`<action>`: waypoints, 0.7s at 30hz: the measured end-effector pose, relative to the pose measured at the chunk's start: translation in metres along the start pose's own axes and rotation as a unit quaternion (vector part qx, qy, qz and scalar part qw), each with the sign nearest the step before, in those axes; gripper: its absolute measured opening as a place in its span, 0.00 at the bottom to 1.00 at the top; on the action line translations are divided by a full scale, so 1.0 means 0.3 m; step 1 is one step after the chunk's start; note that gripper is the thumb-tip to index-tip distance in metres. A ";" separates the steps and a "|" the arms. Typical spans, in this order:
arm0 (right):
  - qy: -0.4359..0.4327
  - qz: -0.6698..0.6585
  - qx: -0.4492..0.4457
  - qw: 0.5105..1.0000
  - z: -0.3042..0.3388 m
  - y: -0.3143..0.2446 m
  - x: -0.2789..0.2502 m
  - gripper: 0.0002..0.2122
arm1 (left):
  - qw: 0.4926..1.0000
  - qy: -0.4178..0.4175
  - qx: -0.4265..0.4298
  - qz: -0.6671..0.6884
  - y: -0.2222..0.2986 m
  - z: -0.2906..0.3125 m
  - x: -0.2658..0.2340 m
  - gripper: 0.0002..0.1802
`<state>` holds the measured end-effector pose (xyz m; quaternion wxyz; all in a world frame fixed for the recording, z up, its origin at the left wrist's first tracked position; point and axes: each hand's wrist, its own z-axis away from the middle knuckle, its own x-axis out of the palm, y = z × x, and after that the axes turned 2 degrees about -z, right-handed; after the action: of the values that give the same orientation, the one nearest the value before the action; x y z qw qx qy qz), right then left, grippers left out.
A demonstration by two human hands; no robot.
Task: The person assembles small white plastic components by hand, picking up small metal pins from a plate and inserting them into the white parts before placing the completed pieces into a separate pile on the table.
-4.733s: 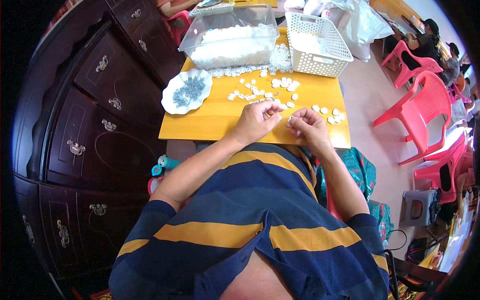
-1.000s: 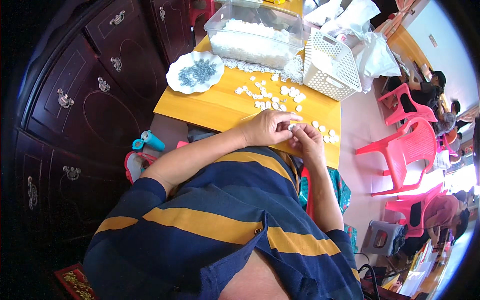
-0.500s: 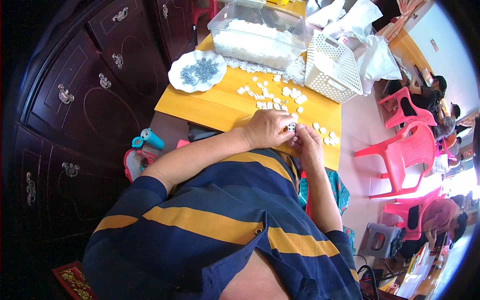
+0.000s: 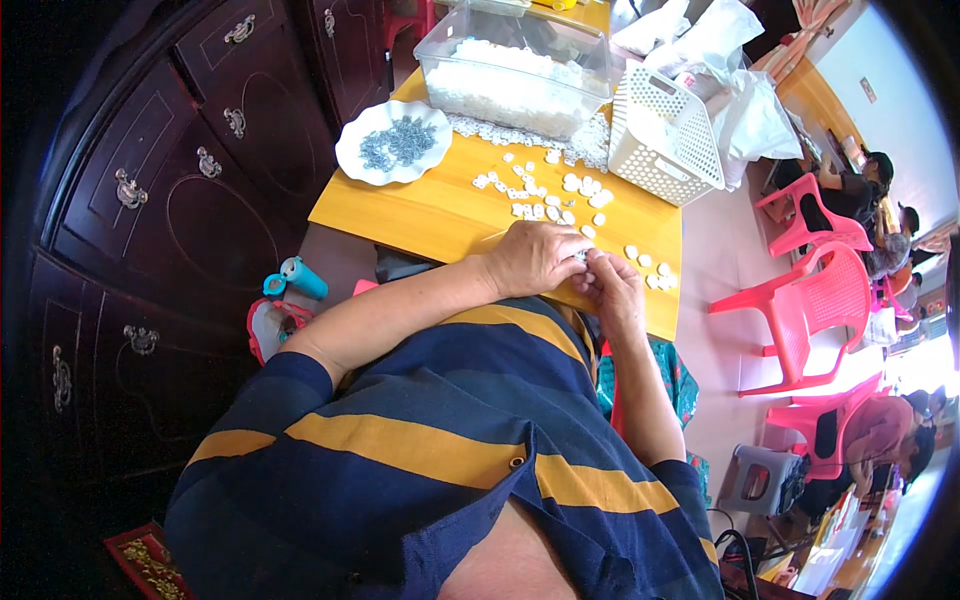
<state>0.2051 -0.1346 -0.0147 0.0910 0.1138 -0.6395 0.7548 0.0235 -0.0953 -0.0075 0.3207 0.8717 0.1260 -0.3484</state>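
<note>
At the near edge of the yellow table [image 4: 430, 215], my left hand [image 4: 535, 258] and my right hand [image 4: 613, 283] meet with fingers closed. Between the fingertips is a small white plastic piece [image 4: 580, 256], mostly covered by them. Just beyond my hands lie several small white pieces [image 4: 590, 186], some rounded and some with holes. A few more rounded white pieces [image 4: 657, 282] rest beside my right hand. A scalloped white plate [image 4: 352, 150] at the far left of the table holds a heap of small grey metal-looking parts [image 4: 400, 143].
A clear plastic bin [image 4: 510, 75] full of white pieces stands at the back, with a white perforated basket [image 4: 665, 140] right of it. White bags [image 4: 755, 115] are beyond the basket. Pink chairs [image 4: 820, 300] and other people are on the right; dark cabinets [image 4: 170, 200] line the left.
The white piece has been turned between my fingers; its dark-holed face showed before and is now mostly hidden. Both hands stay in nearly the same place.
</note>
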 end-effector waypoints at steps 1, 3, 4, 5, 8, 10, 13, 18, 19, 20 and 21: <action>0.000 0.001 0.000 1.000 0.003 0.001 0.002 0.10 | 1.000 -0.001 0.000 0.000 0.003 0.000 -0.005 0.13; 0.008 0.023 -0.012 1.000 0.009 0.002 0.007 0.11 | 1.000 -0.002 0.000 0.000 0.002 0.003 -0.007 0.12; 0.007 0.023 -0.012 1.000 0.012 0.002 0.010 0.11 | 1.000 0.003 0.001 0.003 -0.004 0.007 -0.002 0.12; 0.019 0.049 -0.008 0.999 0.015 0.001 0.015 0.11 | 1.000 0.008 0.002 0.005 -0.009 0.011 0.001 0.12; 0.033 0.069 0.000 0.997 0.031 -0.007 0.035 0.11 | 1.000 0.021 0.013 0.016 -0.016 0.020 0.002 0.11; 0.037 0.062 0.003 0.997 0.035 -0.007 0.041 0.11 | 1.000 0.021 0.010 0.015 -0.018 0.024 0.000 0.12; 0.027 0.058 -0.008 0.998 0.024 0.009 0.034 0.11 | 1.000 0.019 0.004 0.025 -0.016 0.029 -0.019 0.13; -0.008 0.166 -0.044 0.985 0.009 0.001 -0.012 0.13 | 0.996 0.020 -0.042 0.072 -0.003 0.040 -0.047 0.14; 0.020 0.290 -0.062 0.955 0.008 -0.014 -0.027 0.14 | 0.997 0.011 -0.041 0.063 -0.012 0.045 -0.045 0.13; 0.019 0.292 -0.062 0.954 0.011 -0.031 -0.041 0.14 | 0.998 0.002 -0.041 0.054 -0.022 0.049 -0.042 0.11; 0.033 0.378 -0.064 0.923 0.019 -0.049 -0.057 0.14 | 0.998 0.004 -0.041 0.055 -0.033 0.053 -0.036 0.11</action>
<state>0.2258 -0.1378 -0.0048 -0.1726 -0.1677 -0.6788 0.6938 0.0029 -0.0979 -0.0134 0.3747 0.8646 0.0933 -0.3214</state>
